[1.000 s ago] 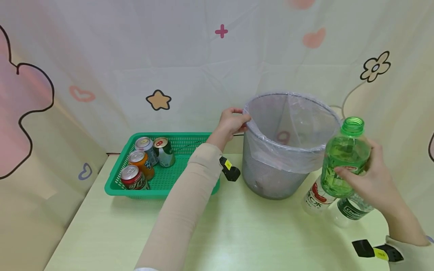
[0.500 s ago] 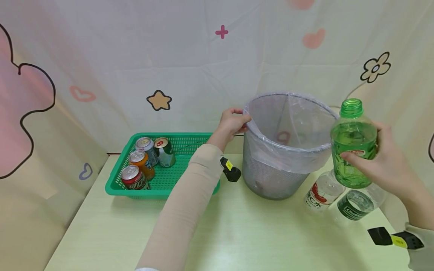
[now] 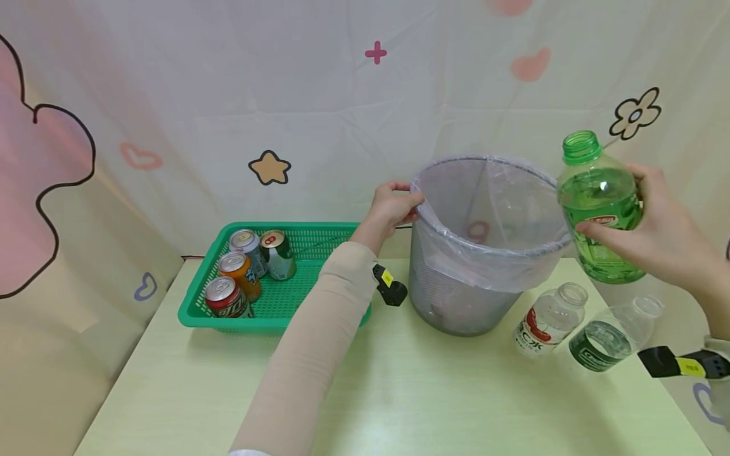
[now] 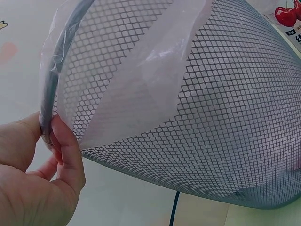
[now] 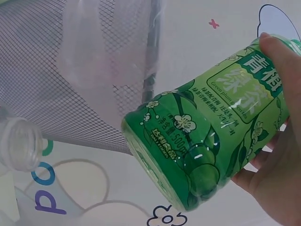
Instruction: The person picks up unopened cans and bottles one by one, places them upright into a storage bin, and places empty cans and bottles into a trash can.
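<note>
My left hand (image 3: 393,208) pinches the rim of a grey mesh trash bin (image 3: 450,310) lined with a thin clear bag (image 3: 479,269). The left wrist view shows the thumb and fingers (image 4: 69,153) on either side of the bagged rim. In my right hand (image 3: 667,231) is a green plastic tea bottle (image 3: 604,215), gripped round its middle. It has no cap and tilts slightly left, held in the air to the right of the bin. In the right wrist view, the bottle's green label (image 5: 211,117) faces the camera.
Two uncapped clear bottles, one with a cherry label (image 3: 547,320) and one with a dark green label (image 3: 607,339), stand right of the bin. Left, a green plastic basket (image 3: 308,304) holds several drink cans (image 3: 241,275). A printed curtain (image 3: 319,82) hangs behind the table (image 3: 399,392).
My right hand has lifted the green tea bottle upward and a little right, away from the two clear bottles, which now show fully. The left hand stays on the bin rim.
</note>
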`<move>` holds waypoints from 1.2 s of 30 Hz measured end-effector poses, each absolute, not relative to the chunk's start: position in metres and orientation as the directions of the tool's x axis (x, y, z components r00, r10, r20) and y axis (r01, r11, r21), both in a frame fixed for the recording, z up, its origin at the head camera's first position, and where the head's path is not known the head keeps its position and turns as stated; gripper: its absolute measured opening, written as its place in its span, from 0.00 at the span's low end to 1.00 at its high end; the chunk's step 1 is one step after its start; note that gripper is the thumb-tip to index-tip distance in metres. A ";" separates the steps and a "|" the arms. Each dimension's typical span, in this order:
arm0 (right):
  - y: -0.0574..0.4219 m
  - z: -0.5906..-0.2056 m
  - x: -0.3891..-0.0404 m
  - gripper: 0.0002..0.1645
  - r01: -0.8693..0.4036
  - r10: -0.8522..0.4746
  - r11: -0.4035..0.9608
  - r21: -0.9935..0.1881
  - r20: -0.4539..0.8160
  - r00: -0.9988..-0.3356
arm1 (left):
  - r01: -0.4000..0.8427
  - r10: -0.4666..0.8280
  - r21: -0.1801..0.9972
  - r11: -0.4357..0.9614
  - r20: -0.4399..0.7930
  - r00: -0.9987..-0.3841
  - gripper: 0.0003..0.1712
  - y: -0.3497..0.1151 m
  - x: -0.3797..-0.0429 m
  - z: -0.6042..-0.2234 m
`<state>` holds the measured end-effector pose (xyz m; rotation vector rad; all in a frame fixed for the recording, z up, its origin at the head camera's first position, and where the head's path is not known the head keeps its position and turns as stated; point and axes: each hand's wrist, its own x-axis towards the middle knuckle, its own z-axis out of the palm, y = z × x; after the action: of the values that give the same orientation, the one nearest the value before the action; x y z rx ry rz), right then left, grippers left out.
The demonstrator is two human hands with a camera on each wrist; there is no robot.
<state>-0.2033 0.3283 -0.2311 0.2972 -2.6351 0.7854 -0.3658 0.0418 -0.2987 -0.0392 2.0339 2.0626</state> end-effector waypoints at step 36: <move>0.290 -0.177 -0.275 0.24 -0.488 -0.426 0.867 -0.102 0.357 -0.831 | -0.186 0.158 0.983 0.001 -0.184 -0.970 0.17 0.043 -0.364 -0.299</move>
<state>-0.2749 0.2903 -0.1768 0.6844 -2.7150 0.2699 -0.3640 0.0428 -0.2986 -0.0299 2.0346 2.0632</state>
